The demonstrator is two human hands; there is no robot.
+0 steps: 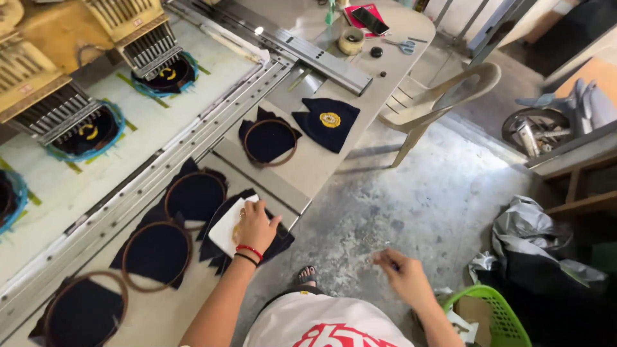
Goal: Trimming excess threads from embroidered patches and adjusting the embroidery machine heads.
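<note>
Below the camera is my white shirt (328,324) with red print, and from it both my arms go out. My left hand (254,225) lies flat, palm down, on a white backing sheet (228,228) that sits on a piece of dark blue cloth (273,247) at the table edge (302,207). The fingers are spread a little and press the sheet; they do not grip around anything. The sheet is directly under this hand and comes out to its left side, with its long side running away from me, toward the machine.

My right hand (402,273) is in the air over the concrete floor (424,199), well apart from the table. Its fingers are pinched together, but whether something small, maybe a thread or a scrap, is between them I cannot tell. So the left hand is the near one to the cloth; the right one is far to the right of it.

Just beyond my left hand is a hooped cloth (195,196), and left of my forearm two more hoops (156,252) (83,311). Further ahead lie another hoop (270,140) and a finished blue piece with a yellow badge (329,121). Under my right wrist stands a green basket (498,315). A plastic chair (437,96) stands ahead of the right hand.
</note>
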